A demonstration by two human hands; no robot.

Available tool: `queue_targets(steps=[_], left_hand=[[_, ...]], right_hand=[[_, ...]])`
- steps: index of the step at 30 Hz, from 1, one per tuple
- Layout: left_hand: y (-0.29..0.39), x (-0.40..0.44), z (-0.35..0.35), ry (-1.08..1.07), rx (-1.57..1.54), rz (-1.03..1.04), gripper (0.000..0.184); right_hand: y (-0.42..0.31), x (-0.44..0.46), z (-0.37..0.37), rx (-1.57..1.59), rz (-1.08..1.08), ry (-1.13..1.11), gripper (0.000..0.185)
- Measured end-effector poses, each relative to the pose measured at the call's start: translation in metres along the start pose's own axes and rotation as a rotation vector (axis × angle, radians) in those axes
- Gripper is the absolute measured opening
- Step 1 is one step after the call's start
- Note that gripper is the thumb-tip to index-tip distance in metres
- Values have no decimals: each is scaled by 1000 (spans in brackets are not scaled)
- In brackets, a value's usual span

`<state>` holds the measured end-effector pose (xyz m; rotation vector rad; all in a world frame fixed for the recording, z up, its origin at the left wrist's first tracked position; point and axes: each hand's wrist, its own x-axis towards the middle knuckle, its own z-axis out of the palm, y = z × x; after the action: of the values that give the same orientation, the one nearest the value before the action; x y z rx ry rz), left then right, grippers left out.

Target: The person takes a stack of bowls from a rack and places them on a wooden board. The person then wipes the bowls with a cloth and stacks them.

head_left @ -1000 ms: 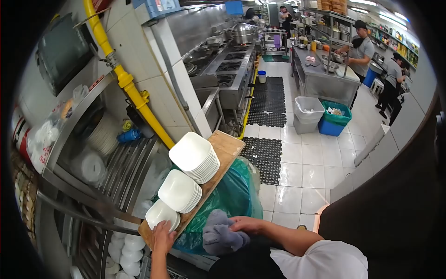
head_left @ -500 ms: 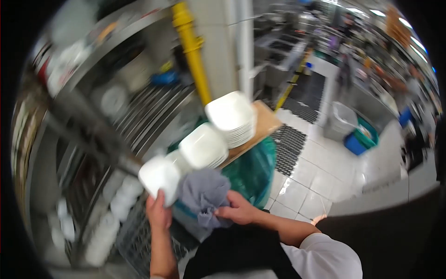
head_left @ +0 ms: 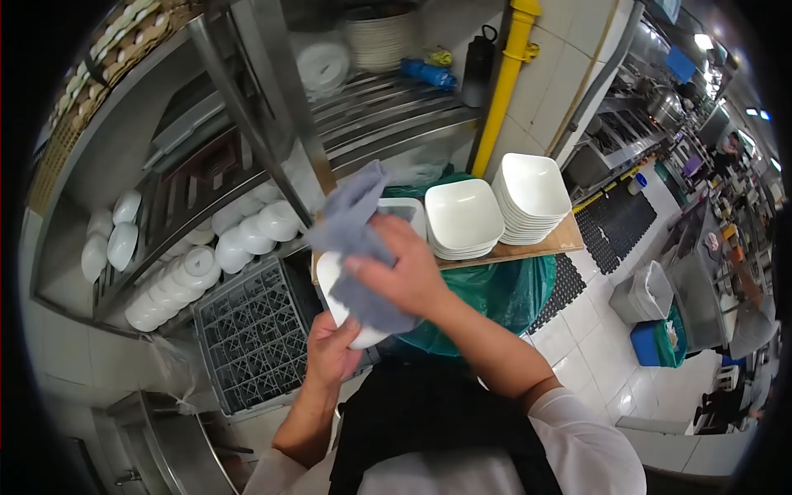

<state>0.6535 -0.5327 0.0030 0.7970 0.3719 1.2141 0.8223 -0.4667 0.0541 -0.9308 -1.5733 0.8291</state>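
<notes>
My left hand (head_left: 330,353) grips the lower edge of a white bowl (head_left: 328,272), thumb on its near side. Much of that bowl is hidden behind a grey-blue cloth (head_left: 351,216). My right hand (head_left: 402,268) is closed on the cloth and presses it against the bowl; the cloth's upper end is blurred. Just beyond my hands, a short stack of square white bowls (head_left: 464,216) and a taller stack of square white bowls (head_left: 535,194) stand on a wooden board (head_left: 569,238). A light-coloured container (head_left: 406,210) sits left of them, partly covered by my right hand.
Below the board hangs a green bin bag (head_left: 516,289). A grey dish rack (head_left: 256,330) lies at the left, beside a shelf of upturned white bowls (head_left: 198,264). A yellow pipe (head_left: 502,91) rises behind the board. Farther right are bins (head_left: 643,297) and black floor mats (head_left: 619,227).
My view has swung left, so the shelves and rack show more fully. The cloth, earlier beside the bowl, is now against it, with my right hand raised over it.
</notes>
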Motion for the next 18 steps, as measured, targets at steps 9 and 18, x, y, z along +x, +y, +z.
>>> queue_targets(steps=[9,18], left_hand=[[10,14,-12,107,-38,162,44],[-23,98,37,-305,1050,-125,36]], right_hand=[[59,-91,27,513,659,9,42],[56,-130,-25,445,638,-139,39]])
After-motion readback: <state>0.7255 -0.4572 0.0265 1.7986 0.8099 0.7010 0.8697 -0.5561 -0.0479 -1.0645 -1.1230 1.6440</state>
